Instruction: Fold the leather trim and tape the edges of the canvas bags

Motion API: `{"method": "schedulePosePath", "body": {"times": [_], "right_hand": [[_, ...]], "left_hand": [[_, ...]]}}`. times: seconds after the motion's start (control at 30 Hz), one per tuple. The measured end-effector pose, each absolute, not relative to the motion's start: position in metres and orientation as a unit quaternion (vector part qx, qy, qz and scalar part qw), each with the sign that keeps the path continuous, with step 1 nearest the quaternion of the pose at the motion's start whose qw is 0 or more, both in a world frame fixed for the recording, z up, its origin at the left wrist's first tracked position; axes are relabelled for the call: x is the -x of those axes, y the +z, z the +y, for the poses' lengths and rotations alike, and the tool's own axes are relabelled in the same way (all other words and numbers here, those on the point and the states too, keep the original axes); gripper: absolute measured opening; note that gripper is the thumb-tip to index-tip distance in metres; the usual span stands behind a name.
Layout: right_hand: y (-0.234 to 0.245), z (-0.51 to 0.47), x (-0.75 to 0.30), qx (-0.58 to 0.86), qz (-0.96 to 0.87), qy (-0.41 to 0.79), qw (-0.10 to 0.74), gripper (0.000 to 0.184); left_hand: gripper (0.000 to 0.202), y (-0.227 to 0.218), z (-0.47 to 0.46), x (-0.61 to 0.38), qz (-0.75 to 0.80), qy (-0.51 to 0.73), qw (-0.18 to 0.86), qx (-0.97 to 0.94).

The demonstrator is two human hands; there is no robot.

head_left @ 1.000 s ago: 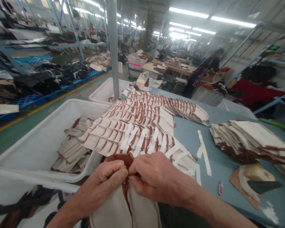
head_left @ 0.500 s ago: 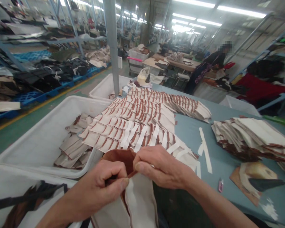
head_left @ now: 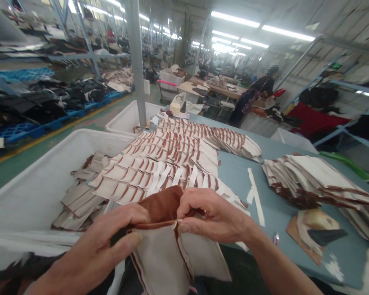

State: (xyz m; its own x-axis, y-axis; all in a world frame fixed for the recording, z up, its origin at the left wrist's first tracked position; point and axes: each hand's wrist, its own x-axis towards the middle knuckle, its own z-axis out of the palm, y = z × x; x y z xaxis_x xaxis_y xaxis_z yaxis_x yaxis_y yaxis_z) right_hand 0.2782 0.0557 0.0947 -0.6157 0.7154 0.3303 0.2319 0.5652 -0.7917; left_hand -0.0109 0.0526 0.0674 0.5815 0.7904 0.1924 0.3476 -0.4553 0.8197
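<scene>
Blue-green table [head_left: 236, 164], cream pieces [head_left: 172, 143] on top; before it, left hand [head_left: 110, 235], right hand [head_left: 213, 215] pinching brown-lined pouch [head_left: 158, 256] by rim.

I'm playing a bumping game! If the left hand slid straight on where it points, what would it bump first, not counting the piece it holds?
Probably the right hand, pinching the same pale piece by its top edge, though depth is hard to judge here.
</scene>
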Motion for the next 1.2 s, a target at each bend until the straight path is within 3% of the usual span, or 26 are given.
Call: {"method": "schedulePosePath", "body": {"times": [0.13, 0.27, 0.43, 0.57, 0.9, 1.03, 1.2], "right_hand": [[0.104, 0.061, -0.269, 0.278, -0.831, 0.374, 0.304, 0.027], [0.105, 0.060, -0.262, 0.302, -0.834, 0.366, 0.283, 0.021], [0.106, 0.056, -0.257, 0.308, -0.847, 0.347, 0.258, 0.015], [0.106, 0.056, -0.254, 0.287, -0.849, 0.364, 0.254, 0.016], [0.113, 0.057, -0.248, 0.338, -0.865, 0.332, 0.164, 0.015], [0.116, 0.051, -0.244, 0.351, -0.867, 0.333, 0.119, 0.019], [0.116, 0.043, -0.233, 0.409, -0.855, 0.302, 0.103, 0.009]], "left_hand": [[0.018, 0.081, 0.053, -0.008, 0.344, 0.289, 0.412, -0.793], [0.003, 0.082, 0.053, -0.016, 0.371, 0.274, 0.434, -0.773], [0.022, 0.085, 0.055, -0.013, 0.366, 0.251, 0.473, -0.761], [0.022, 0.095, 0.054, -0.008, 0.365, 0.225, 0.497, -0.755], [0.021, 0.105, 0.040, -0.015, 0.411, 0.196, 0.303, -0.837], [0.018, 0.104, 0.038, -0.018, 0.382, 0.204, 0.302, -0.849], [0.020, 0.096, 0.036, -0.015, 0.351, 0.250, 0.296, -0.852]]}}
